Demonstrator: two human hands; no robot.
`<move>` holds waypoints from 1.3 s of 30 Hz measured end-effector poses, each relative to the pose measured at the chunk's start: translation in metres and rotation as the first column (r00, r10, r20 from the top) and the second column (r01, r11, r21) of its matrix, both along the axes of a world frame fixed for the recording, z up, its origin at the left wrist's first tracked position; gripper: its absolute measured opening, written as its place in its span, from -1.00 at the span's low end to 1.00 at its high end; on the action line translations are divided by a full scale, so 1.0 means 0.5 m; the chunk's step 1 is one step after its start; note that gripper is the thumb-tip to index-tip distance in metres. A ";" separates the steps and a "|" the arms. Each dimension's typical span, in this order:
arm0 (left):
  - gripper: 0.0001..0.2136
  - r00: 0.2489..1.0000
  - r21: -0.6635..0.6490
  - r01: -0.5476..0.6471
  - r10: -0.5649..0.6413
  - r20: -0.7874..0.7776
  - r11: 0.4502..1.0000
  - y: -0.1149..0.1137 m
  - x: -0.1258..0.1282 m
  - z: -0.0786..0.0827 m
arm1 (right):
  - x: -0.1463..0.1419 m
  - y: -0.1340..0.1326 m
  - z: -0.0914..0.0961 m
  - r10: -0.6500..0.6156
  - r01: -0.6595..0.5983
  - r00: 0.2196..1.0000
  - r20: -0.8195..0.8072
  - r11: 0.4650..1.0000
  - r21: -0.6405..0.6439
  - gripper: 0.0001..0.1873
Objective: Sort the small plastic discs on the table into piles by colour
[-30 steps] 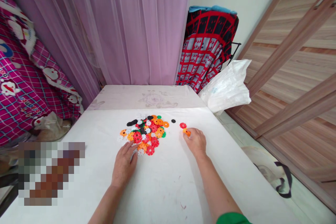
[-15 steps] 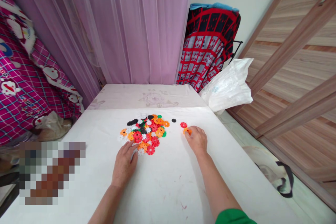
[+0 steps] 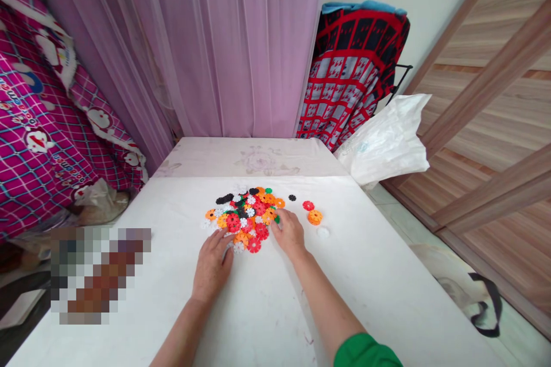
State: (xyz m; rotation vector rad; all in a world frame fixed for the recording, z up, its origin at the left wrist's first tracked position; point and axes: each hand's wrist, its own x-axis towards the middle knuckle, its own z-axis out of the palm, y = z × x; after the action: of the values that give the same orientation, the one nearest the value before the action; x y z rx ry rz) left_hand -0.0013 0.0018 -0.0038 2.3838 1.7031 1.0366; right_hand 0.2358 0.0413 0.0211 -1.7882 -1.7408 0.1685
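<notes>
Flower-shaped plastic discs in orange, red, white, black and green lie in a loose pile (image 3: 260, 208) on the white-covered table. My left hand (image 3: 213, 261) rests at the pile's near left edge, its fingers stretched over red and white discs and its thumb apart. At the right edge, my right hand (image 3: 289, 235) reaches toward an orange disc (image 3: 270, 216) and a partly covered green disc (image 3: 278, 219), thumb and forefinger apart. Right of that hand lie a small orange stack (image 3: 315, 217), a red disc (image 3: 308, 205), white discs (image 3: 322, 232) and a black disc (image 3: 292, 198).
A white plastic bag (image 3: 385, 143) stands by the table's far right edge. Purple curtains (image 3: 241, 46) hang behind the table (image 3: 267, 304). A wooden wardrobe (image 3: 495, 126) is on the right, and a bag with a black strap (image 3: 486, 304) lies on the floor.
My right hand has let go of an orange disc on the right and moved left to the pile. The orange stack and white discs there are now uncovered. My left hand stays by the pile.
</notes>
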 end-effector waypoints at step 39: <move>-0.68 1.000 -0.043 0.005 -0.004 0.028 0.999 -0.002 -0.001 0.007 | 0.047 -0.095 0.009 -0.127 0.174 0.903 0.410 0.982 -0.078 -0.65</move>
State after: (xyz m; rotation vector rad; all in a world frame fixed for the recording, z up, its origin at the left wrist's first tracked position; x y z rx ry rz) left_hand -0.0018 0.0008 -0.0001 2.3350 1.6919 1.0171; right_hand 0.2591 -0.0064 0.0253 -2.1496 -1.8868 -0.1867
